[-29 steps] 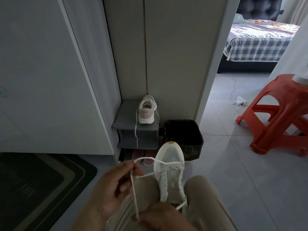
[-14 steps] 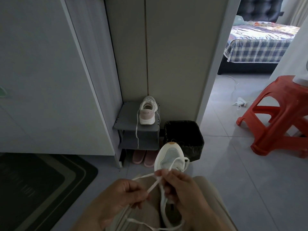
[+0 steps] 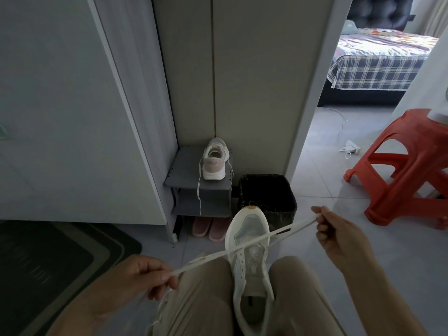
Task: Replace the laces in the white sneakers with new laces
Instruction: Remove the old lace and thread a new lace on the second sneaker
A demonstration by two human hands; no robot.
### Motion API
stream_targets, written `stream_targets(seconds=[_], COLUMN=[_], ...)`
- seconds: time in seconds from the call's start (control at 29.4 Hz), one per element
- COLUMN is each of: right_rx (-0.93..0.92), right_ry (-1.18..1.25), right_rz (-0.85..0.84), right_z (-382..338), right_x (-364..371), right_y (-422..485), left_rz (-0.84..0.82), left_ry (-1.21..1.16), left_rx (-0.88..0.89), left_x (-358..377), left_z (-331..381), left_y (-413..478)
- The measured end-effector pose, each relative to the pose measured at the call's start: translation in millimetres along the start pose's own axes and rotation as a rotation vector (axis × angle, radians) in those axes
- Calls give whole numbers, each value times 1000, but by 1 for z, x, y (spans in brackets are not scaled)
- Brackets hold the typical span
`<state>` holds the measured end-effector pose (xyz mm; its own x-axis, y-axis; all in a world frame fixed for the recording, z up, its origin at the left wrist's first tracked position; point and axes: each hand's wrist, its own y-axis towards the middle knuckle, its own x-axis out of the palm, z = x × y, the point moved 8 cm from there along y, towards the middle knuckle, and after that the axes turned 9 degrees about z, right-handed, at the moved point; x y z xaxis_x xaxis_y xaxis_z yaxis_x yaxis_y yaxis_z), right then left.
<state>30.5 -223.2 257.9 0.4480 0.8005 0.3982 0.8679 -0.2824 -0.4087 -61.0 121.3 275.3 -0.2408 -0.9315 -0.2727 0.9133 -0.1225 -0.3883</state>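
A white sneaker [image 3: 249, 241] lies toe-forward between my knees. A white lace [image 3: 278, 232] runs through its front eyelets and stretches out to both sides, crossing over the toe box. My left hand [image 3: 135, 280] pinches one end of the lace low at the left, and the slack hangs down below it. My right hand [image 3: 339, 236] pinches the other end, raised out to the right of the shoe. The second white sneaker [image 3: 215, 160], with a pink heel, stands on a small grey shelf [image 3: 184, 170], its own lace dangling down the front.
A black bin [image 3: 269, 197] sits just beyond the held shoe's toe. Pink slippers [image 3: 209, 227] lie under the shelf. A red plastic stool [image 3: 407, 170] stands at the right, a dark doormat [image 3: 48, 258] at the left. A doorway leads to a bed [image 3: 378, 57].
My hands were close together over the shoe; they have now drawn apart, the right hand swinging out right and up, pulling the lace taut across the toe.
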Motion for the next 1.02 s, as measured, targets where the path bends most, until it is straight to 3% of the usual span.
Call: stream_targets(seconds=[0.17,0.2,0.27,0.34,0.37,0.48,0.58,0.65,0.71,0.78,0.88,1.02], right_rx=[195,197,97,-159,-290,-467,-365,-203,-102,-129,-161,-5], right_ry=[25,-119,-641,-1155,-1266,-1151,-1141,-991,-872,-877,-873,-585], right_rz=[58,49,49,103,141,56,-457,-679,-610,-504,-535,-543], right_z=[35,40,45,32,23,15,53,80,92,97,97,97], right_x=[-21,-23,-28,-27,-20,14,61,77,77,68,67,70], right_y=[15,14,8,-1,-10,-56,-107,-131,-126,-115,-117,-120], left_rz=[154,151,108,50,24,40,117,119,120,110,144,148], left_ry=[36,12,-28,-90,-145,-355,-505,-545,-516,-440,-354,-368], left_rx=[-113,-112,-97,-84,-78,-70,-4,-1,-21,-6,38,50], left_x=[-5,2,22,44,54,78,93,104,112,116,111,111], left_z=[-32,-31,-29,-22,-18,-3,16,27,33,39,45,50], left_y=[9,10,13,15,16,20,24,23,23,24,27,27])
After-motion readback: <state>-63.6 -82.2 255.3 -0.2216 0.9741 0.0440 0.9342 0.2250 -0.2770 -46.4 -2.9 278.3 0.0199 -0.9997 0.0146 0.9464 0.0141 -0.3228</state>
